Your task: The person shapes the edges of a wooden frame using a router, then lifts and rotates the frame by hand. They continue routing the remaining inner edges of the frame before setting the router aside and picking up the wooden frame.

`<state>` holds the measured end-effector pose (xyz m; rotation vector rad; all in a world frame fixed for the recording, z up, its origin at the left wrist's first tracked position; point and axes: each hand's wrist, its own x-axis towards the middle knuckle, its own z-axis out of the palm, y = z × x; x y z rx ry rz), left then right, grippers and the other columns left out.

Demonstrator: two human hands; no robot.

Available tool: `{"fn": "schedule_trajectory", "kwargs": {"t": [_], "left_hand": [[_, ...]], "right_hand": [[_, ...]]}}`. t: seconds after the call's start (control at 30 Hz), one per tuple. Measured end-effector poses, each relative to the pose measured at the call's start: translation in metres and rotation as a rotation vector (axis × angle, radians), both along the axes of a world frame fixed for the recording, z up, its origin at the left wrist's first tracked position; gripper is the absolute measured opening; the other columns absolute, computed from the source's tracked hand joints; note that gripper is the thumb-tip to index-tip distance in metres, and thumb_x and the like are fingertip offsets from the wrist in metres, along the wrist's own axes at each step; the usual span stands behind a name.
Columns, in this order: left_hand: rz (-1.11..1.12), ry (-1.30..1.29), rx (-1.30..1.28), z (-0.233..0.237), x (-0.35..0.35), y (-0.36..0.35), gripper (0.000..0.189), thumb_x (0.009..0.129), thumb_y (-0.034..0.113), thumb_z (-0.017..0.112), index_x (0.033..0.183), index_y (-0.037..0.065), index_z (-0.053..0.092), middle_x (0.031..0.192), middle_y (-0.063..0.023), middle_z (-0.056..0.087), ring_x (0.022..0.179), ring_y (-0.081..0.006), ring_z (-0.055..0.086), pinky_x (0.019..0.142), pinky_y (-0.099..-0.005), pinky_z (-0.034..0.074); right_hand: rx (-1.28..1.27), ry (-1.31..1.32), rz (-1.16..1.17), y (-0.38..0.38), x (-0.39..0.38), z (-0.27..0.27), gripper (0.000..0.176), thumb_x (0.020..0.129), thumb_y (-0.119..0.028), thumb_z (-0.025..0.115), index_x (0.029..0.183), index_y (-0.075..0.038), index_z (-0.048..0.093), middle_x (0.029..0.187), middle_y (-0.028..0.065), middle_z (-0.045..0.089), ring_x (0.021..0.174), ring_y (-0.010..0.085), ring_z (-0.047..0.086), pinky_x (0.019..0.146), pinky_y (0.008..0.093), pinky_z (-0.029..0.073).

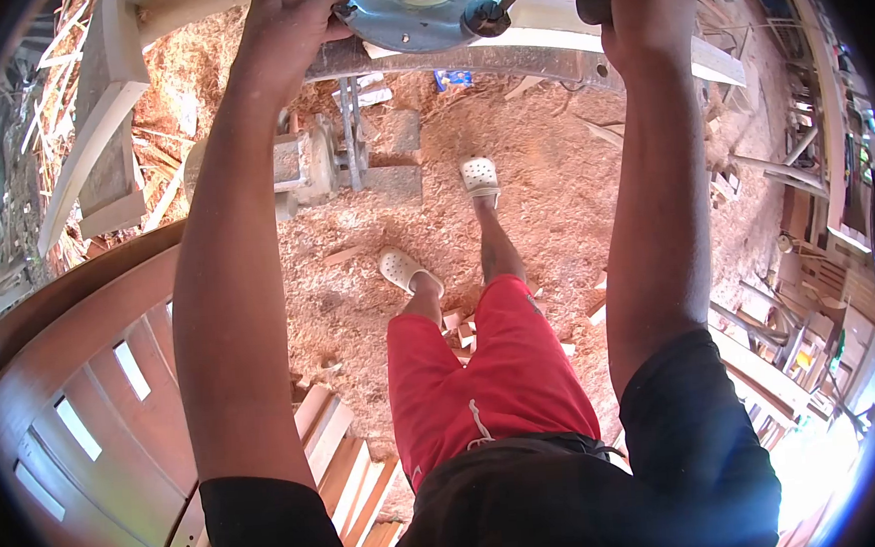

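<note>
At the top edge of the view is a router [402,20] with a rounded metal base plate and a dark knob, its upper part cut off by the frame. It rests on or just over a pale wood piece [543,34] lying along a worn bench edge [465,63]. My left hand [302,16] is closed at the left side of the base plate, fingertips partly out of view. On the right, my right hand [647,15] wraps around a dark handle of the router. Both arms reach straight forward.
Wood shavings cover the floor [541,167], with offcuts between my feet. A metal fixture [321,165] stands below the bench. Curved wooden parts [99,144] stand at left, above a slotted brown panel [94,395]. Stacked boards [344,460] lie lower left; wood clutter [801,321] lines the right.
</note>
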<state>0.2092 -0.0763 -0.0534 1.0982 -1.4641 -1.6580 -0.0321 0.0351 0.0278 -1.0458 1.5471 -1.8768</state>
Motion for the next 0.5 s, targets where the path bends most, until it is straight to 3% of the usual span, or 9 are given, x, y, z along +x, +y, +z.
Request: {"fn": "schedule_trajectory", "kwargs": {"t": [0.5], "left_hand": [[-0.056, -0.026, 0.021, 0.005, 0.002, -0.004, 0.018, 0.100, 0.015, 0.061, 0.116, 0.009, 0.056, 0.105, -0.0044, 0.064, 0.098, -0.0172, 0.067, 0.086, -0.0391, 0.060]], "right_hand": [[0.086, -0.068, -0.105, 0.008, 0.014, 0.003, 0.009, 0.085, -0.008, 0.056, 0.077, -0.011, 0.054, 0.064, 0.0050, 0.054, 0.044, 0.0140, 0.047, 0.037, 0.0291, 0.033]]}}
